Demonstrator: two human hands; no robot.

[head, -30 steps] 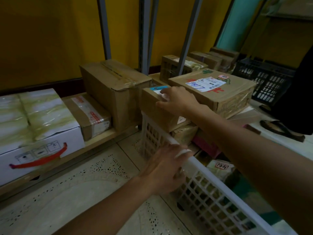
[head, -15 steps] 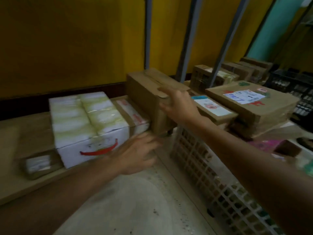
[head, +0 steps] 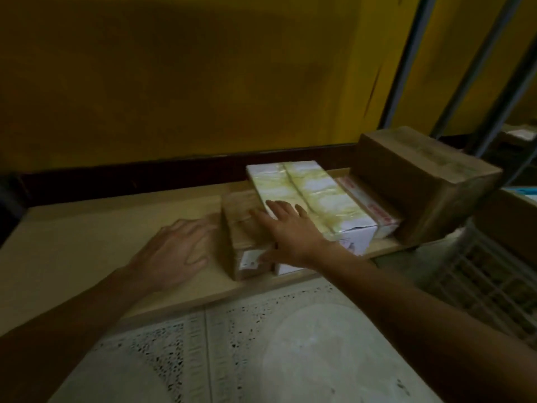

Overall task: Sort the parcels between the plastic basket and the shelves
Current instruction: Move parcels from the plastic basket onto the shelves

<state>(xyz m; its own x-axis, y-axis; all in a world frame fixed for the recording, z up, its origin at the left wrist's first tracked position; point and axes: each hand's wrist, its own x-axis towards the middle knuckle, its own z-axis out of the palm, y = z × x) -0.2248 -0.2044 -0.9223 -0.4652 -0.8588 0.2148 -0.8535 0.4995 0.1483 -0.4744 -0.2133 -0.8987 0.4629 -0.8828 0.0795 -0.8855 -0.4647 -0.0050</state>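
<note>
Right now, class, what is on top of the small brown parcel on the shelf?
The right hand lies flat on the small brown parcel. Whatever that hand covers cannot be seen.

Matt brown cardboard parcel (head: 247,237) with paper label, glossy tape-wrapped white box (head: 313,205), smooth pale wood shelf (head: 87,228), white plastic lattice basket (head: 488,274), speckled floor tile (head: 261,344).

Left hand (head: 174,251) beside, right hand (head: 290,232) atop brown parcel (head: 242,242) on shelf (head: 87,237)
</note>
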